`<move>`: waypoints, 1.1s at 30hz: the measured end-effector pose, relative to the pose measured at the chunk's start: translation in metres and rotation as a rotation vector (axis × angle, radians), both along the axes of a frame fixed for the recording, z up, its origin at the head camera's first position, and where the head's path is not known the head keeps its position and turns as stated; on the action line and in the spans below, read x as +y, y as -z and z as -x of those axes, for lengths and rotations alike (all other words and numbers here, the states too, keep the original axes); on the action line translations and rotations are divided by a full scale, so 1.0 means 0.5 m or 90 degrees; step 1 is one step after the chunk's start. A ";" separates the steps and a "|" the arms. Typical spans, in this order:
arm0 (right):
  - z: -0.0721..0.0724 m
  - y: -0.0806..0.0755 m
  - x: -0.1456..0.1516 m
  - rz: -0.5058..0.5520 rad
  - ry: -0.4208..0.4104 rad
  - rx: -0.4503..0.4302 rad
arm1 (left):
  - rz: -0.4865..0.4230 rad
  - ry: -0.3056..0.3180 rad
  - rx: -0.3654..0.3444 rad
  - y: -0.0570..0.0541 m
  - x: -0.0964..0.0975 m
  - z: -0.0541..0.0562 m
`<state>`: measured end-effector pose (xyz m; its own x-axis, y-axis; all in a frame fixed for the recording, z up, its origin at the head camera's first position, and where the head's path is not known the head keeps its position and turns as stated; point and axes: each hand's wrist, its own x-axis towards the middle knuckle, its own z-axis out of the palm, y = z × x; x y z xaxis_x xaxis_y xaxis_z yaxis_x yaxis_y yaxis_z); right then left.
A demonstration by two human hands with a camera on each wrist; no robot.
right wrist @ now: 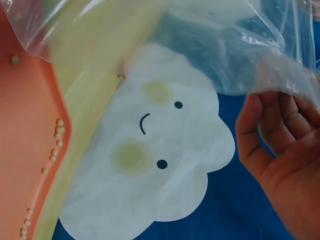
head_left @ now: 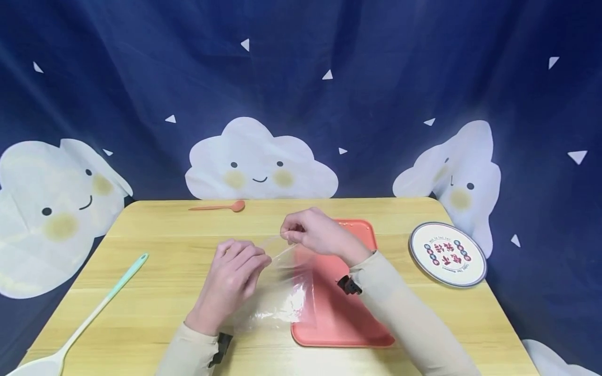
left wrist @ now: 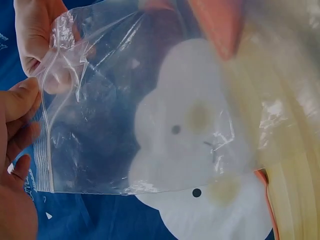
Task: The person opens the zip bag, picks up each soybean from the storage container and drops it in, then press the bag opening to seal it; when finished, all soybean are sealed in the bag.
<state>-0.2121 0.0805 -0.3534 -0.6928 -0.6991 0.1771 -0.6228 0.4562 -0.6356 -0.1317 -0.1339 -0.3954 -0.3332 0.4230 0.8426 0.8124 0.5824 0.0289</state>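
A clear zip-lock bag [head_left: 277, 305] hangs between both hands, its ridged zip strip [left wrist: 46, 135] along the mouth. With thumb and fingertips my left hand [head_left: 232, 274] pinches the zip edge. Across from it, my right hand [head_left: 312, 232] grips the other end of the mouth, fingers curled in; the film passes over its fingertips in the right wrist view. See-through and slack, the bag overlaps the left side of a coral-red tray [head_left: 348, 318] lying under the right forearm. Several small pale beads [right wrist: 59, 131] lie along the tray's far rim.
A white plate [head_left: 453, 282] with red lettering sits at the table's right edge. Along the back lies a small orange-red spoon [head_left: 237, 206]. At left, a long-handled white ladle [head_left: 96, 312] with a mint grip points inward. A dark blue cloud-print curtain [head_left: 301, 94] hangs behind the wooden table [head_left: 155, 313].
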 end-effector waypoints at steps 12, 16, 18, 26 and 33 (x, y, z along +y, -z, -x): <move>0.031 0.013 0.002 -0.032 0.066 0.026 | 0.038 0.048 -0.002 0.002 0.005 -0.022; 0.041 0.020 0.007 -0.036 0.119 0.027 | 0.049 0.044 -0.026 -0.005 0.010 -0.034; 0.045 0.021 0.010 -0.039 0.144 0.018 | 0.052 0.040 -0.038 -0.006 0.010 -0.038; 0.055 0.030 0.013 -0.028 0.211 -0.006 | 0.042 0.051 -0.079 0.001 0.004 -0.047; 0.051 0.034 0.011 -0.025 0.207 -0.002 | 0.043 0.050 -0.080 0.001 0.007 -0.050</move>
<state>-0.2375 0.0859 -0.3705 -0.8814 -0.4471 0.1523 -0.4385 0.6549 -0.6155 -0.1065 -0.1306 -0.3961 -0.3977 0.5065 0.7650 0.8481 0.5210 0.0960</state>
